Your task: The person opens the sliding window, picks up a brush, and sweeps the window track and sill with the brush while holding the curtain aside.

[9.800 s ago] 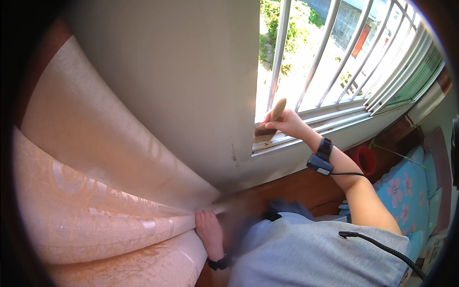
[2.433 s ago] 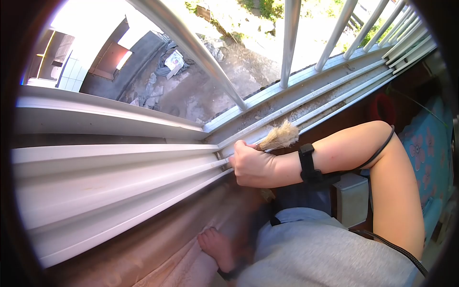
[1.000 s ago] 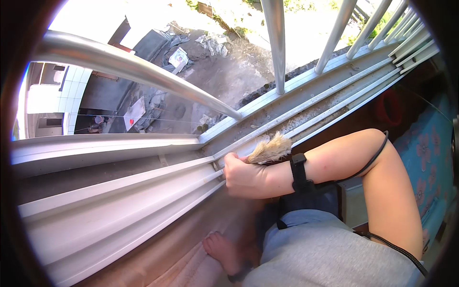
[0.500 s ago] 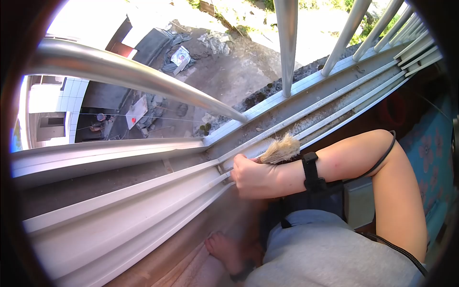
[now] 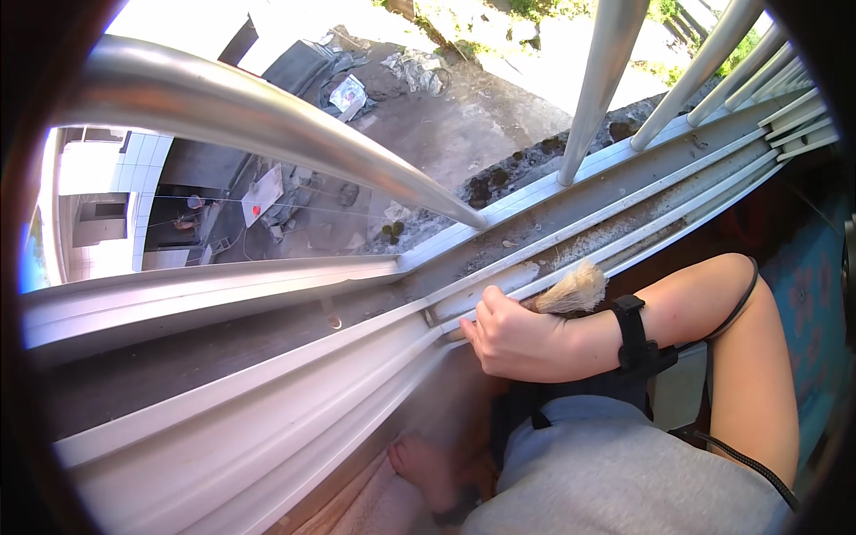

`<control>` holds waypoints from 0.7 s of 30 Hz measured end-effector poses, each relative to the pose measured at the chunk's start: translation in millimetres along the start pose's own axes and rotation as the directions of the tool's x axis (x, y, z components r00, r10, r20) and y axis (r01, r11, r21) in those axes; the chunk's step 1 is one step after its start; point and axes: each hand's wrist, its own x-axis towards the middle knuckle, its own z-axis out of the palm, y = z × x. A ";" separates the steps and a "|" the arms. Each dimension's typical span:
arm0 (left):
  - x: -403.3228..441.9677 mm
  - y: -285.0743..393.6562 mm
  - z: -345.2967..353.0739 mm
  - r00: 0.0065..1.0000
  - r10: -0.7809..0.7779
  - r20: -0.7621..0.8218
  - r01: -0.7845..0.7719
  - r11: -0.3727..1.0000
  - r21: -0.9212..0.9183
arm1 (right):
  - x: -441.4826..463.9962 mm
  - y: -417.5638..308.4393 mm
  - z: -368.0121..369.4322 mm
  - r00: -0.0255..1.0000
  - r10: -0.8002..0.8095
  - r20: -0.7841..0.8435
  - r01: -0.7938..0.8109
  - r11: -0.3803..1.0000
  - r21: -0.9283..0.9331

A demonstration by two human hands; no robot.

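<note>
My right hand [image 5: 517, 334] is closed round the handle of a bristle brush [image 5: 575, 289]. The pale, splayed bristles point back toward my wrist, and the other end of the handle reaches the corner of the window track [image 5: 499, 283]. White dust and grit lie along the grooves there. Lower down, my left hand [image 5: 423, 464] rests by a pinkish cloth-like surface [image 5: 357, 504]. It looks hazy, and its fingers are too blurred to show whether they grip anything.
Metal bars [image 5: 606, 89] rise along the outer ledge, and a thick rail [image 5: 267, 125] crosses at the left. Far below lies a yard [image 5: 446, 134] with rubble and sheeting. A blue flowered cloth [image 5: 802, 303] hangs at the right.
My right hand and the brush have shifted slightly right in view, and the whole scene has moved a little with the camera. Haze shows near the track's corner, above my left hand.
</note>
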 end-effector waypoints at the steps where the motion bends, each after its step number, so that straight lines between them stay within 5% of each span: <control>1: -1.2 -1.5 0.1 1.000 0.005 -0.004 -0.005 1.000 -0.002 | 0.7 -0.4 -3.3 1.000 0.013 0.025 -0.012 1.000 -0.012; 5: -2.4 -1.6 -1.1 1.000 -0.006 0.028 0.006 1.000 0.004 | 4.3 -0.1 -10.2 0.997 0.011 0.077 -0.007 0.999 -0.054; 11: 6.8 0.8 -1.9 0.999 0.036 -0.034 -0.036 0.999 -0.006 | 10.6 -7.6 11.1 0.994 0.035 -0.108 -0.036 0.999 0.000; 15: 3.9 -9.0 8.1 0.998 0.021 0.065 -0.018 0.998 -0.053 | 2.6 -6.9 -10.0 1.000 0.022 -0.005 -0.022 0.997 -0.075; 17: 6.9 -3.3 0.6 0.996 0.071 -0.058 -0.072 0.997 -0.014 | -2.0 -4.0 -23.0 0.999 0.016 0.030 -0.011 0.991 -0.132; 21: -3.1 -6.1 4.2 0.995 0.050 -0.086 -0.055 0.997 -0.046 | -5.4 0.6 -28.6 0.987 0.079 -0.141 -0.086 0.995 -0.043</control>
